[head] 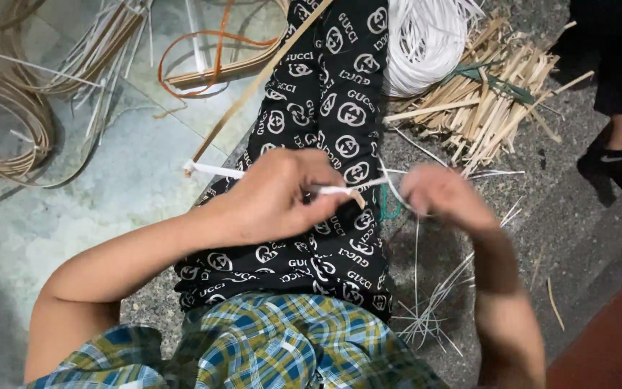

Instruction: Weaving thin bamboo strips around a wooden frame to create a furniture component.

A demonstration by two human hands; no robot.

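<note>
Head view, looking down over a seated person's lap. The left hand [275,198] is curled shut around a thin white strip [217,171], which sticks out past the knuckles toward the floor on that side and also runs out from the fingertips toward the other hand. The right hand [444,194] is blurred; its fingers appear bunched close together just beside the near end of the strip, but whether they actually pinch it cannot be told. Between the two sets of fingertips a short length of white strip and a fine strand are visible, along with a small loop of green cord [389,209] just below them. Directly beneath the fingers lies a black patterned trouser leg [332,108], with a plaid shirt [268,346] nearer the camera. A long tan cane [253,90] crosses the leg diagonally, beyond the left fingers. Beyond the right fingers sit a bundle of white strips [426,39] and a heap of short tan offcuts [484,108]. Well out past the left hand lie coils of tan cane [8,115] and an orange loop [210,50]. Thin pale slivers [433,302] are scattered below the right wrist. Another person's foot in a black sock [620,169] stands well apart, beyond the right hand.
</note>
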